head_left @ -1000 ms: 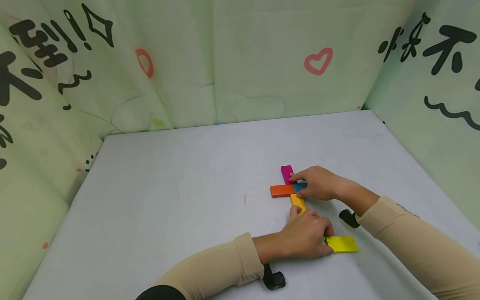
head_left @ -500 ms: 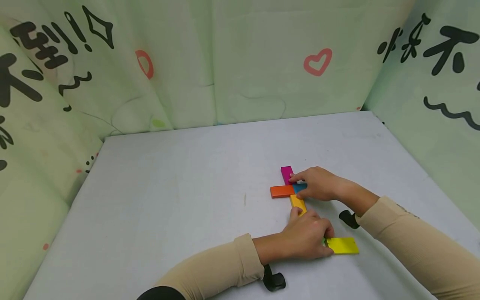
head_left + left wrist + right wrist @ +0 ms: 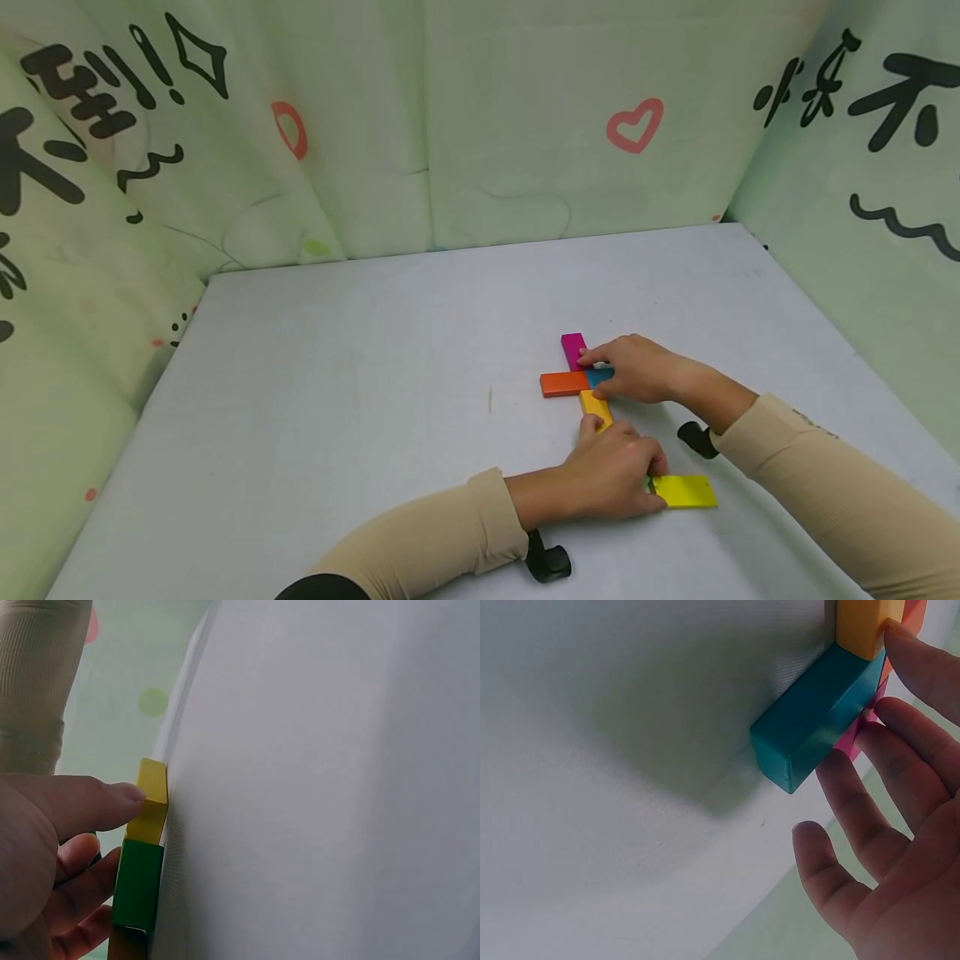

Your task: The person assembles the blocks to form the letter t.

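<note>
Colored blocks form a jagged chain on the white table. My left hand (image 3: 611,475) pinches the bright yellow block (image 3: 693,493) near its left end; its thumb (image 3: 120,799) touches that block. Its other fingers curl behind the green block (image 3: 139,881), mostly hidden in the head view. One left fingertip reaches the amber block (image 3: 596,406). My right hand (image 3: 637,367) spans the blue block (image 3: 817,712). Its thumb (image 3: 911,652) touches the amber block's edge, and its index fingertip is at the magenta block (image 3: 573,350). An orange block (image 3: 564,384) extends left from the blue one.
The white table (image 3: 337,400) has a green printed curtain (image 3: 517,125) behind it and along both sides. A black strap end (image 3: 547,562) hangs at the left wrist and another black piece (image 3: 697,437) at the right.
</note>
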The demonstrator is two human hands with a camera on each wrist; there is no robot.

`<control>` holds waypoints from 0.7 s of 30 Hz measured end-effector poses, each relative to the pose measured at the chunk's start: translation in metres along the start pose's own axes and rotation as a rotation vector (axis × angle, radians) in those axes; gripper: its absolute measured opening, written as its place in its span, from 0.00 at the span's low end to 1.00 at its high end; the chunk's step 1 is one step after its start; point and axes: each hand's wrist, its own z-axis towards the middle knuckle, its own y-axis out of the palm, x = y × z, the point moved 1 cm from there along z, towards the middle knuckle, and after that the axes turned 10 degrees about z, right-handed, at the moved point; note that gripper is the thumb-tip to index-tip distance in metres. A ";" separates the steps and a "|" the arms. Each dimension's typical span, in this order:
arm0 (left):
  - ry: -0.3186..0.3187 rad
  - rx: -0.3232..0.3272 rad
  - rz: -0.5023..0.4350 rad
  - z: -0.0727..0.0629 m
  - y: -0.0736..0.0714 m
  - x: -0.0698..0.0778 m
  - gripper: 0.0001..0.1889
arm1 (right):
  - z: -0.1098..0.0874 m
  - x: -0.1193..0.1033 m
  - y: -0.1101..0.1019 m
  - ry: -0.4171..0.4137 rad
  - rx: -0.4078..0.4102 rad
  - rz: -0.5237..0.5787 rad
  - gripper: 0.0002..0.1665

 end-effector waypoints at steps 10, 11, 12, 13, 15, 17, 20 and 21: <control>-0.007 -0.004 0.003 0.000 0.001 0.000 0.13 | 0.001 0.001 0.000 0.011 -0.003 -0.008 0.34; -0.008 -0.003 0.001 0.000 0.001 0.000 0.13 | 0.001 0.001 0.000 0.012 -0.003 -0.008 0.34; -0.007 -0.003 -0.002 0.000 0.001 0.000 0.14 | 0.001 0.000 0.000 0.012 -0.002 -0.007 0.34; -0.007 -0.003 -0.002 0.000 0.001 0.000 0.14 | 0.001 0.000 0.000 0.013 -0.002 -0.006 0.34; -0.007 -0.005 -0.004 0.000 0.001 0.000 0.14 | 0.000 0.000 0.000 0.012 -0.002 -0.004 0.34; -0.006 -0.006 -0.007 0.000 0.001 -0.001 0.14 | 0.000 0.000 0.000 0.011 -0.003 -0.002 0.34; -0.007 -0.006 -0.007 0.000 0.001 -0.001 0.14 | 0.000 0.000 0.000 0.011 -0.004 -0.002 0.34; -0.007 -0.006 -0.009 0.000 0.001 -0.001 0.14 | 0.000 0.000 0.000 0.012 -0.004 -0.002 0.34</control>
